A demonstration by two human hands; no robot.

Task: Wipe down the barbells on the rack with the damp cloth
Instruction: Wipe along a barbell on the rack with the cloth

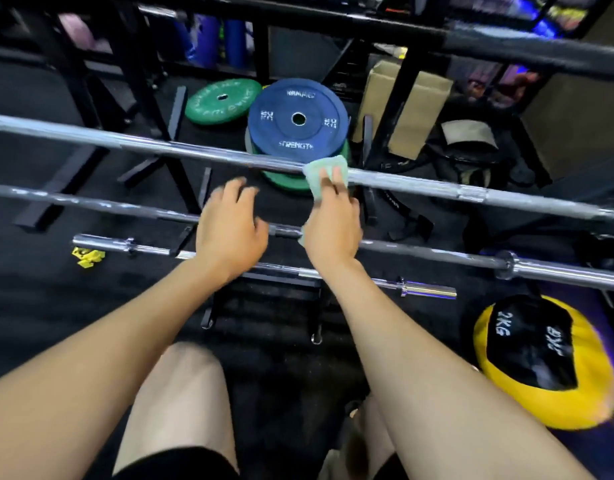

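Black gym floor, four barbells (160, 146), right hand (333, 223) pinching one cloth (324, 168), left hand (229, 226) spread.

The cloth (328, 174) is pale green. The bar (160, 147) under it is shiny silver. One plate (295, 119) is blue with white letters, another plate (222, 100) green. The ball (541, 362) is yellow and black.
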